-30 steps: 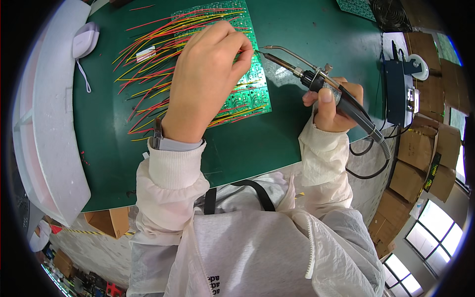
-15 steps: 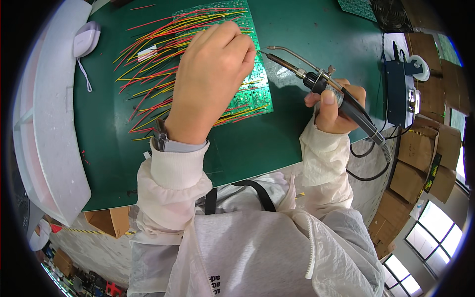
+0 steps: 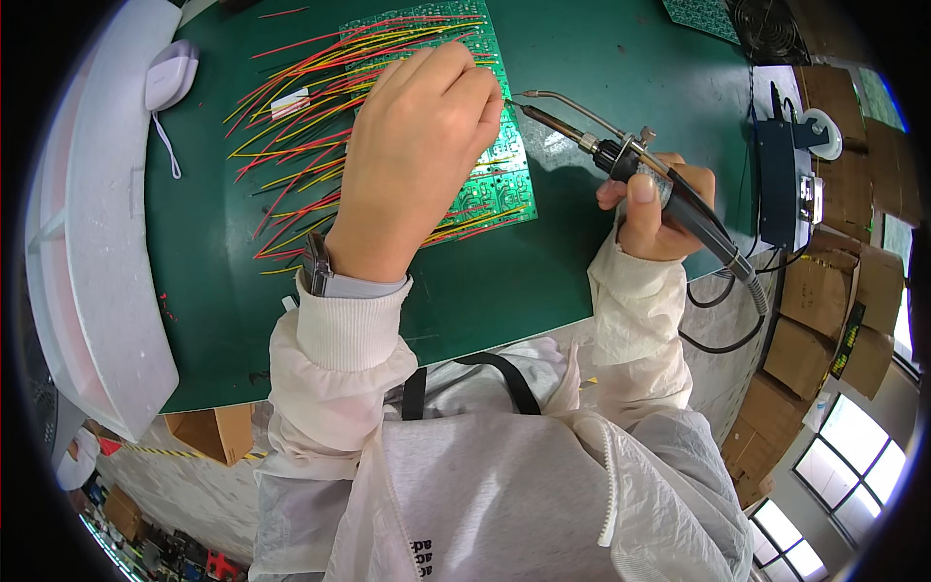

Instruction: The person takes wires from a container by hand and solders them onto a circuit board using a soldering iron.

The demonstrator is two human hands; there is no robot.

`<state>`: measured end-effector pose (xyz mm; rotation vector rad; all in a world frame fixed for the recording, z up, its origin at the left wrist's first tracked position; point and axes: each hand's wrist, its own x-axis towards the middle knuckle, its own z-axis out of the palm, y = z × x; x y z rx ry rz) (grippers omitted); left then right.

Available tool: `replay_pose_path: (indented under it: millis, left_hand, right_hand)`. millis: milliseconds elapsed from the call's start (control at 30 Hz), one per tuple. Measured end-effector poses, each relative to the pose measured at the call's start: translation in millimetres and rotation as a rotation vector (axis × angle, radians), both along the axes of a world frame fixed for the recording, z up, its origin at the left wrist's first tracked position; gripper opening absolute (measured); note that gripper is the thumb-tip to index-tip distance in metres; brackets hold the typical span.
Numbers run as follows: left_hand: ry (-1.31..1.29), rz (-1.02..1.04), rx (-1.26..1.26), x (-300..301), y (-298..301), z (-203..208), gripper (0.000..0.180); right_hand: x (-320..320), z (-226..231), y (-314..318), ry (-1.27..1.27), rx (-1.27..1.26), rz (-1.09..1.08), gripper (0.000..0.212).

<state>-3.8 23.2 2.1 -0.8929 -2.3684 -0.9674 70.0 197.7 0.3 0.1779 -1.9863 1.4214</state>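
A green circuit board panel (image 3: 511, 165) lies on the table, with rows of red, yellow and dark wires (image 3: 301, 145) fanning out leftward from it. Over the board, my left hand (image 3: 412, 155) is closed, thumb and fingertips pinched near the right edge; whatever they grip is hidden behind the knuckles. My right hand (image 3: 645, 218) wraps round a soldering iron (image 3: 611, 155) with a thin curved metal tube (image 3: 572, 104) clamped alongside. The iron's tip points left and reaches the board's edge, right beside my left fingertips. Whether it touches a pad cannot be seen.
A green mat covers the table (image 3: 582, 272). At the left are a pale case with a strap (image 3: 172, 78) and a long white foam tray (image 3: 97, 242). A dark soldering unit with a reel (image 3: 781, 179), a fan (image 3: 766, 29) and another board (image 3: 703, 15) are at the right.
Almost nothing differs. Both hands and the soldering iron keep their places, with only a very slight shift of the whole picture.
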Motion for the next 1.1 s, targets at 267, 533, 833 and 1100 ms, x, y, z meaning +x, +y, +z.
replay_pose_path:
  millis: [267, 533, 833, 1100]
  left_hand:
    - [-0.064, 0.003, 0.047, 0.8, 0.0, -3.3, 0.010]
    - [-0.036, 0.019, 0.066, 0.2, 2.9, -5.8, 0.013]
    - [-0.028, 0.014, 0.010, 0.7, 1.3, -2.1, 0.011]
    - [-0.035, 0.017, 0.012, 0.5, 0.9, -3.0, 0.011]
  right_hand:
    - [2.1, -0.5, -0.8, -0.046, -0.063, 0.025, 0.032]
    - [1.4, 1.4, -1.0, -0.008, -0.020, -0.001, 0.029]
    - [0.9, -0.1, -0.2, -0.042, -0.086, 0.007, 0.031]
    - [1.1, 1.4, -0.6, -0.028, -0.067, 0.001, 0.031]
